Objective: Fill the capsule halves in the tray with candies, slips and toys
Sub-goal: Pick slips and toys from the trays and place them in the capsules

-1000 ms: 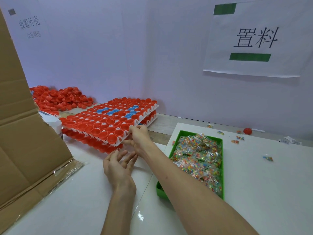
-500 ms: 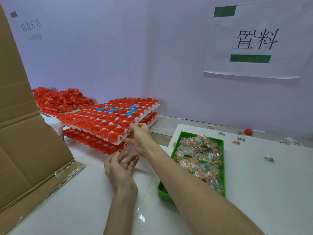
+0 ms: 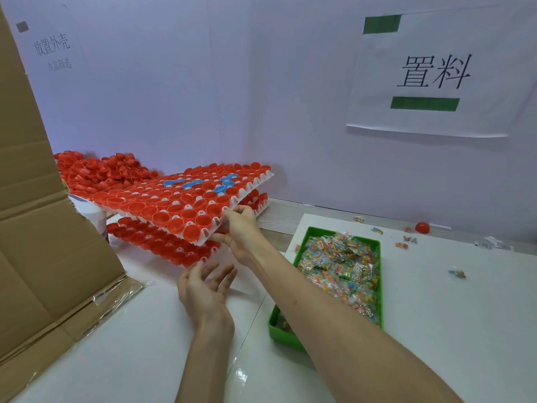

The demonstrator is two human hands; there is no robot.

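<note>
A white tray [image 3: 255, 183] full of red capsule halves, with a few blue ones near its far side, is tilted up above a second tray [image 3: 203, 258] of red halves. My right hand [image 3: 239, 228] grips the near right edge of the upper tray, thumb on top and fingers beneath. My left hand [image 3: 203, 289] hovers below it, palm up, fingers spread and relaxed, holding nothing. A green bin [image 3: 380, 248] of clear candy packets sits to the right.
A large cardboard box [image 3: 43, 228] stands at the left. A heap of loose red halves [image 3: 96, 173] lies at the back left. Stray candy packets [image 3: 405, 239] and one red capsule [image 3: 422, 227] lie on the white table near the wall.
The upper tray has been lifted higher at its near edge by my right hand. My left hand has stayed under it with its fingers opening a little.
</note>
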